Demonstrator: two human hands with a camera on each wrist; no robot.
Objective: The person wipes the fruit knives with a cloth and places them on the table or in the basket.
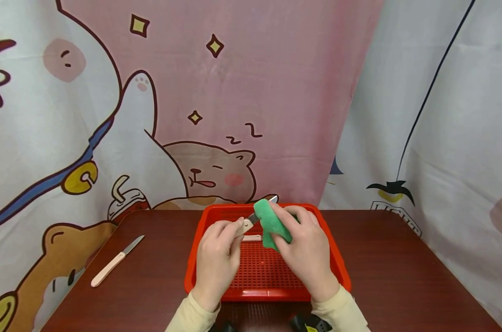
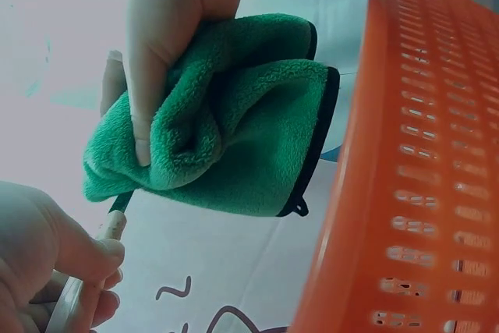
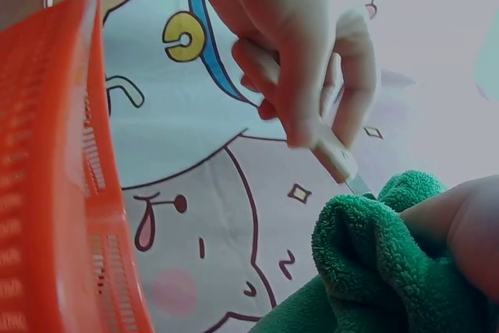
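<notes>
Head view shows the left hand (image 1: 218, 256) pinching, between thumb and fingers, the smooth pale handle of one knife (image 1: 245, 227) above the far half of the red basket (image 1: 267, 293); the right hand (image 1: 307, 246), also over the basket, grips a green cloth (image 1: 271, 221) folded about the narrow metal blade, whose tip pokes out past the cloth; the left wrist view gives this cloth a plush, fluffy pile, soft folds, a black bound edge and a small black loop; cream sleeves (image 1: 197, 315) cover both forearms. Below the hands, the basket is glossy plastic, a rounded rectangle pierced with small holes and slots; inside it lies another pale handle (image 1: 252, 238), the rest hidden; left of the basket, a pointed table knife (image 1: 117, 262) lies on the dark reddish-brown tabletop (image 1: 400, 267); behind the basket hangs creased fabric (image 1: 276, 92) printed with cartoon animals and three four-pointed stars. Counted: three pale handles, two visible blades, one cloth, one basket.
</notes>
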